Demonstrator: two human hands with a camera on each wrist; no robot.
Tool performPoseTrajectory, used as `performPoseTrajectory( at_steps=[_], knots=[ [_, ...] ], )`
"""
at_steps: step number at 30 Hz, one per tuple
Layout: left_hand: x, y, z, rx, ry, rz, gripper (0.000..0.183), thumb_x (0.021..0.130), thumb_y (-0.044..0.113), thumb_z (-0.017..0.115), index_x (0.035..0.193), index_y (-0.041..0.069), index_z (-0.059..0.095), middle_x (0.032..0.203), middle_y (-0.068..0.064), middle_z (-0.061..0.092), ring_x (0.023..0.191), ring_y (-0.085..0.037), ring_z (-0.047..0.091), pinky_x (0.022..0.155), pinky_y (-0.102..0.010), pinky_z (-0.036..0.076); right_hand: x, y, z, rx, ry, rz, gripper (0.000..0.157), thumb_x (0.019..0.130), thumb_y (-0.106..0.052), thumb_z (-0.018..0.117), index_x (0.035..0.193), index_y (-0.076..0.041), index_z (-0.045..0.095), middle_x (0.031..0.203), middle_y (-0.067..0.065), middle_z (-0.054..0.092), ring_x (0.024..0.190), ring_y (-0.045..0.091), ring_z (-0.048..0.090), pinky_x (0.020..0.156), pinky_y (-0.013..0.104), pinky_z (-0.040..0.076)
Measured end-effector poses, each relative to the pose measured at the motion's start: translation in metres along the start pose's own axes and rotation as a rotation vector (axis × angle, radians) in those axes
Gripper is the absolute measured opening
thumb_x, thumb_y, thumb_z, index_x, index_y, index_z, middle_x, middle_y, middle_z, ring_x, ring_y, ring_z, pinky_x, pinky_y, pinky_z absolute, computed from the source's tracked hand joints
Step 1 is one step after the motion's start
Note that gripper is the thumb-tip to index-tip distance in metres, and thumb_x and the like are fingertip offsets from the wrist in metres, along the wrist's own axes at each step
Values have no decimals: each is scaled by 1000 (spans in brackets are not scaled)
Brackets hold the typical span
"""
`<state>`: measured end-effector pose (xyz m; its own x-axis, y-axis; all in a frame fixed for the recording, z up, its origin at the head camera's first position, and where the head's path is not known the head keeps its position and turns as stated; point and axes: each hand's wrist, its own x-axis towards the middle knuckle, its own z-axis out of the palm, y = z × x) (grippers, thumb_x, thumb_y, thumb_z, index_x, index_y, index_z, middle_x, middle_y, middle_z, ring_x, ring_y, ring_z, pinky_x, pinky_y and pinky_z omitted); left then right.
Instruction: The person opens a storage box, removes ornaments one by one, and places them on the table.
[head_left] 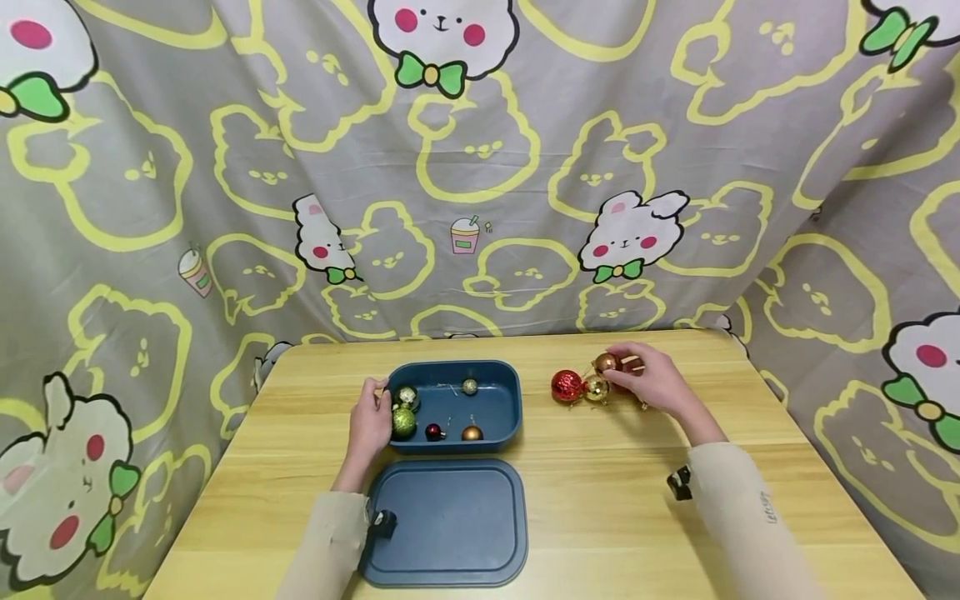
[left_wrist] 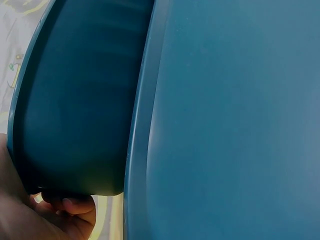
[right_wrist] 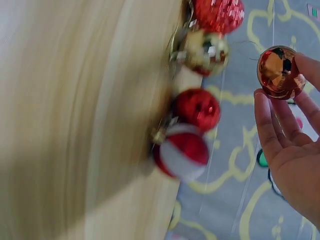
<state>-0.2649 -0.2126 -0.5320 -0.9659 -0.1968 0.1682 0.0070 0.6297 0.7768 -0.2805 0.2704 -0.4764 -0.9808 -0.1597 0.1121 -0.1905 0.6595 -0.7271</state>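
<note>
My left hand [head_left: 371,423] grips the left end of a dark blue plastic box [head_left: 512,392]. In the left wrist view its fingers [left_wrist: 80,206] curl against the box's end wall. Inside the box lie several Christmas balls, among them a green ball [head_left: 403,422], a small dark red ball [head_left: 434,432] and an orange-gold ball [head_left: 472,433]. Right of the box, my right hand [head_left: 654,385] pinches a shiny copper Christmas ball [right_wrist: 276,70] between thumb and fingertips, raised off the table. Close below it are a red ball [head_left: 567,386] and a gold ball [head_left: 597,387].
A flat blue lid [head_left: 450,521] lies in front of the box on the wooden table [head_left: 615,517]. The right wrist view also shows a red ball [right_wrist: 197,110] and a red-and-white striped ball [right_wrist: 182,152] on the table. A patterned curtain [head_left: 487,275] hangs behind the table.
</note>
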Motion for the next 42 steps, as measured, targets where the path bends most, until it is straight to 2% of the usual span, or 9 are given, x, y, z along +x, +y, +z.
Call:
performPoseTrajectory(
  at_steps=[6,13,20,26,35,42],
  knots=[
    [0,0,0,2,-1,1,26,111,16,46,134,8,55,72,-7,48,61,-20,43,60,-34,36,-17,12,-21,-3,10,34,51,98,-28,74,141,-4,60,135,24,63,115,41,65,90,48,58],
    [1,-1,1,0,-1,1,24,111,16,45,131,7,55,74,-7,50,61,-20,43,60,-34,36,-26,28,-38,-41,43,39,51,98,-29,73,140,-3,61,135,25,63,114,42,65,92,46,56],
    [2,-2,1,-3,6,3,26,111,16,46,134,8,56,71,-6,48,59,-20,43,59,-34,36,-32,43,-51,-60,60,71,54,99,-31,72,142,-2,58,134,27,63,115,44,65,88,32,54],
    [1,-2,1,-8,-11,-1,28,111,15,45,136,8,54,71,-6,47,59,-20,43,58,-33,37,-37,57,-55,-60,65,101,57,100,-34,70,144,0,56,137,28,60,117,47,62,90,39,53],
    [0,-2,1,-11,-8,-14,28,111,16,45,137,9,54,71,-5,47,57,-18,42,56,-32,37,-39,75,-55,-54,75,183,61,100,-39,70,144,-1,56,136,31,59,117,45,61,81,28,50],
    [0,-2,0,-11,-13,-15,29,111,16,45,137,9,54,71,-5,47,58,-19,43,57,-33,37,-41,85,-53,-65,42,210,63,99,-40,71,144,2,54,136,34,58,119,48,61,86,35,52]
  ],
)
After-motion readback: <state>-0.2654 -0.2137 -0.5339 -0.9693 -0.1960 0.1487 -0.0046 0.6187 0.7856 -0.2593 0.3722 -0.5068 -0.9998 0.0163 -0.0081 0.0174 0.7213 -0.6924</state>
